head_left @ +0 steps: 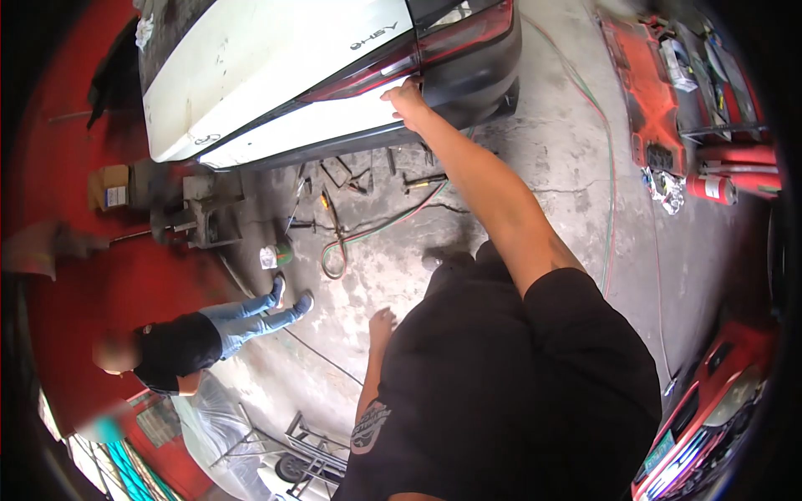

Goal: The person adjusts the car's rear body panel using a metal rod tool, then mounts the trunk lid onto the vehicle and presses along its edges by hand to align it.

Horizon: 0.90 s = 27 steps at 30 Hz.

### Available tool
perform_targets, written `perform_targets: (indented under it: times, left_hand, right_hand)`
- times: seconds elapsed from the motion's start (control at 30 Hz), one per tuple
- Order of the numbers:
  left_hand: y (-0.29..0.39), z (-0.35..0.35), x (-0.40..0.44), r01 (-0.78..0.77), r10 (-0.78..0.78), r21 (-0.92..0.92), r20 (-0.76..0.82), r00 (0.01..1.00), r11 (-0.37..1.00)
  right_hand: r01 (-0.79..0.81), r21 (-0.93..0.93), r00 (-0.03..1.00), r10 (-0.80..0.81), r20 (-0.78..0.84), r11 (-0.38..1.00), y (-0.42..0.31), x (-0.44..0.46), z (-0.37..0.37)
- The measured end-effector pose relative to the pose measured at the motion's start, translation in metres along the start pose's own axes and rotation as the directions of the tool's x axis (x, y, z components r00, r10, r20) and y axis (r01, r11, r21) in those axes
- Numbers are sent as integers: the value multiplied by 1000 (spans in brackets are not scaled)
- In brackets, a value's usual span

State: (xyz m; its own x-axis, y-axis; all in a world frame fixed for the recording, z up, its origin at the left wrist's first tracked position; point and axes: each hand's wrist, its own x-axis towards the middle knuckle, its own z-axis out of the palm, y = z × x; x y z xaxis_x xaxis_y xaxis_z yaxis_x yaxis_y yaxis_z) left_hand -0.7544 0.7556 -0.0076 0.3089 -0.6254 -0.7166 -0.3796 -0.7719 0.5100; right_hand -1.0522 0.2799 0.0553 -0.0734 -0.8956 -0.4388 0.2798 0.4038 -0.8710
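Observation:
My right hand [408,105] reaches forward to the rear of a white car [276,67]. Its fingers are spread and rest on the white panel just below the red tail light [368,77], beside the black bumper [476,71]. Nothing shows in that hand. My left hand [383,322] hangs low at my left side over the concrete floor, its fingers loosely bent and apart, with no object visible in it. Below the car's rear edge lie several hand tools, among them a hammer [424,180] and a torch [332,209] joined to red and green hoses [380,227].
Another person [180,351] in a black shirt and jeans stands at left. A metal vise-like stand [205,213] is near the red wall. Hoses [608,150] cross the floor at right, near a red cart [643,92]. A red vehicle [710,409] stands lower right.

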Motion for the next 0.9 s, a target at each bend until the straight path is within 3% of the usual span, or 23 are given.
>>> perform_targets:
  times: [0.03,0.1,0.17,0.2,0.3,0.37,0.47,0.6,0.63,0.73,0.8,0.9]
  left_hand:
    - [-37,-8,0,8,-8,7,-29,1000,1000]
    - [-143,-30,15,-351,325,290,134,936,890]
    - [-168,-25,14,-402,357,349,190,915,846]
    - [-163,-18,11,-383,333,348,196,922,856]
    - [-126,8,9,-207,173,238,156,973,949]
    - [-85,27,8,-160,137,158,151,979,974]
    - [-20,44,7,-142,135,34,157,978,989]
    - [63,40,1,-80,93,-113,114,989,990]
    - [62,36,6,-158,162,-59,82,983,986]
    - [55,27,12,-22,25,-263,5,1000,964]
    - [44,22,8,-21,18,-241,-15,1000,970]
    - [12,27,-6,14,-18,-174,-22,1000,985]
  right_hand:
    - [-37,58,999,38,-11,998,-1,2,7]
    - [59,-18,994,-60,-91,998,23,21,15]
    - [168,-155,965,-194,-175,974,43,29,18]
    - [219,-237,939,-270,-212,947,54,32,19]
    - [234,-61,961,-240,-139,970,91,46,6]
    - [267,56,959,-260,-109,962,65,19,-1]
    - [77,351,996,-60,-59,933,40,20,5]
    - [72,391,996,-83,12,918,36,18,10]
    - [54,402,996,-76,37,914,34,17,11]
    - [74,391,997,-69,-27,917,34,14,20]
    - [110,336,992,-80,-102,935,28,13,28]
    - [20,267,999,-31,35,964,29,2,3]
